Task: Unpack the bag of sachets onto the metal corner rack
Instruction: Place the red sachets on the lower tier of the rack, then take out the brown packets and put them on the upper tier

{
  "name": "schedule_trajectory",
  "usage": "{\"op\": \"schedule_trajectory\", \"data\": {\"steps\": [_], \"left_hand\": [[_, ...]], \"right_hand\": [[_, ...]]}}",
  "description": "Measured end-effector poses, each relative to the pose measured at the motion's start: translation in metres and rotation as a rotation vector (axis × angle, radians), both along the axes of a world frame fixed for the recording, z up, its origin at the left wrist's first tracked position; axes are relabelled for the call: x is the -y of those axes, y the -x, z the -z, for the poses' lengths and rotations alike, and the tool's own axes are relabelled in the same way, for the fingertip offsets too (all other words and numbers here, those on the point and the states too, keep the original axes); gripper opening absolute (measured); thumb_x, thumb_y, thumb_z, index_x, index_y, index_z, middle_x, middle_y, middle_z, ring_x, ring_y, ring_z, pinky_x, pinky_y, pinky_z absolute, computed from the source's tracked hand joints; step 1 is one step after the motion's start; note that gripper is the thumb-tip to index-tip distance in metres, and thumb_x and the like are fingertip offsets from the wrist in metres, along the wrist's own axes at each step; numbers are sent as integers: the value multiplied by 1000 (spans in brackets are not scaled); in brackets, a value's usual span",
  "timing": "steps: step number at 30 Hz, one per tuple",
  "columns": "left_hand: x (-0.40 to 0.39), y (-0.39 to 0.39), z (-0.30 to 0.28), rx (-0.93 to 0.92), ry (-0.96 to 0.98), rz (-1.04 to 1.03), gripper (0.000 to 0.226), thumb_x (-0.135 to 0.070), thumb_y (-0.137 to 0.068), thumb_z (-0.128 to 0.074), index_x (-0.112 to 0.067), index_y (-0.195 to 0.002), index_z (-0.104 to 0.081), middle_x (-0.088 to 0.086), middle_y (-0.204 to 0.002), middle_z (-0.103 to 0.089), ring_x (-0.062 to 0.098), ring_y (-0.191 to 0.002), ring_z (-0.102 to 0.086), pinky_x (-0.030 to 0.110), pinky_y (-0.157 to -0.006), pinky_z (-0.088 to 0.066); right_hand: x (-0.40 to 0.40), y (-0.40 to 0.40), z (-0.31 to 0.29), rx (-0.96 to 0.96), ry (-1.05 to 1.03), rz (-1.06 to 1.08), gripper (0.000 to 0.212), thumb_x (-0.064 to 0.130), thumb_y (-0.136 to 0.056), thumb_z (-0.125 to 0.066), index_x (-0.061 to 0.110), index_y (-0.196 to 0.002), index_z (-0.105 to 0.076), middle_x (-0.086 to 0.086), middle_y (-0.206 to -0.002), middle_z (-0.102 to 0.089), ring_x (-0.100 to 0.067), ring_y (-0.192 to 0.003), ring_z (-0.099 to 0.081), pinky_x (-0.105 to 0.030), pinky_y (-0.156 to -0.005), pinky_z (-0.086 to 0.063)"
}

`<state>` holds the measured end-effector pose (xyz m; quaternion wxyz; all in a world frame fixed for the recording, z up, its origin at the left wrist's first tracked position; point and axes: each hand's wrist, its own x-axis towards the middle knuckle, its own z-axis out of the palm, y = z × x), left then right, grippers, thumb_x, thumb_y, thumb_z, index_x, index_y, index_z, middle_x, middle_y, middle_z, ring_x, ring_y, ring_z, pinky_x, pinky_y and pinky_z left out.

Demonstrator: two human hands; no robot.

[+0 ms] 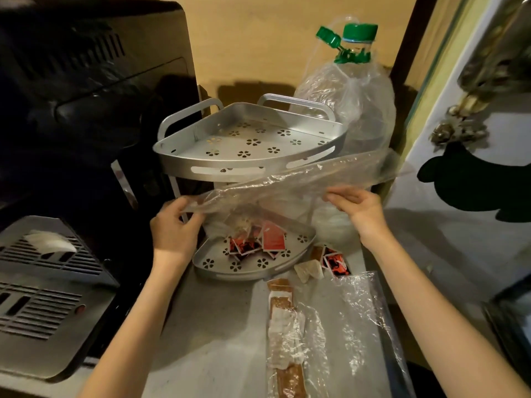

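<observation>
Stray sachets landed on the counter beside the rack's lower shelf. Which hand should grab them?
Right, probably. The stray sachets lie right of the lower shelf, below the right hand. The left hand would have to cross over. Both hands grip the plastic bag.

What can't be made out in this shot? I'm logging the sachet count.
Head view:
- Sachets on the lower shelf: overlapping, partly veiled by the plastic bag; uncountable.
- Sachet print: too small.
- Left hand fingertips: behind the bag.
- Bottle contents: wrapped in plastic.
</observation>
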<state>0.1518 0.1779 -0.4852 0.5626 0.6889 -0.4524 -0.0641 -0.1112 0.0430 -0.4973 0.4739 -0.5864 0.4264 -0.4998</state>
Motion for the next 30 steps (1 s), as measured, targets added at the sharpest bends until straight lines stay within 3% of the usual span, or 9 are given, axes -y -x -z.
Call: {"op": "schedule_trajectory", "data": {"steps": [3, 6, 8, 12, 18, 21, 25, 28, 30], "left_hand": [[-4, 8, -10, -9, 35, 126, 21, 0, -80, -61, -15, -95, -63, 0, -91, -64, 17, -88, -61, 30, -78, -50], [-6, 12, -16, -50, 43, 237, 17, -3, -83, -59, -17, -93, -57, -12, -84, -60, -9, -74, -57, 7, -68, -46], [-5, 13, -18, -39, 36, 282, 8, -11, -87, -56, -16, -93, -58, -13, -82, -59, -15, -69, -55, 6, -67, -44], [-5, 15, -17, -42, -34, 343, 9, -16, -89, -55, -13, -95, -60, -8, -83, -60, 4, -74, -57, 24, -68, -47], [-22, 24, 1, -502, -138, 465, 28, -4, -78, -65, -15, -103, -59, -5, -67, -71, 3, -57, -66, 12, -48, -50], [-36, 23, 18, -532, -315, 607, 42, -5, -70, -71, -19, -108, -60, -3, -77, -72, 7, -64, -68, 17, -55, -54], [-39, 19, 39, -561, -374, 596, 19, -7, -74, -69, -25, -77, -73, -7, -65, -70, 17, -64, -60, 31, -60, -50], [-37, 17, 51, -605, -370, 602, 42, 8, -82, -52, -19, -54, -70, -5, -53, -66, 11, -51, -54, 26, -55, -40], [-40, 16, 58, -585, -410, 605, 41, 8, -83, -50, -17, -56, -69, -4, -53, -65, 8, -46, -52, 21, -50, -38]], "right_hand": [[-11, 12, -7, 23, 12, 48, 22, -4, -77, -65, 16, -86, -66, 22, -59, -68, 10, -65, -63, -5, -69, -48], [-25, 27, -17, -36, 85, -6, 22, 3, -79, -65, 24, -84, -68, 21, -71, -71, 8, -77, -64, -10, -74, -49], [-34, 37, -22, -34, 104, -34, 16, 10, -81, -65, 25, -83, -70, 18, -76, -72, 3, -79, -65, -11, -71, -50], [-49, 51, -18, -18, 51, -42, 12, 16, -82, -65, 25, -87, -71, 14, -80, -73, 1, -77, -66, -11, -63, -50], [-66, 71, 4, -26, -155, -128, 18, 21, -88, -58, 24, -103, -66, 1, -104, -69, -11, -90, -67, -17, -68, -53], [-74, 73, 15, 108, -339, -140, 16, 18, -88, -56, 16, -102, -65, 2, -91, -72, -10, -77, -68, -18, -58, -53], [-80, 80, 31, 138, -509, -230, 43, 39, -54, -83, 20, -91, -74, 5, -89, -74, -8, -80, -69, -22, -70, -55], [-77, 82, 42, 94, -608, -199, 20, 30, -82, -60, 22, -98, -69, 0, -97, -68, -13, -82, -65, -29, -74, -52], [-76, 84, 46, 111, -706, -196, 28, 34, -93, -44, 21, -105, -67, -6, -103, -66, -20, -86, -65, -34, -72, -54]]}}
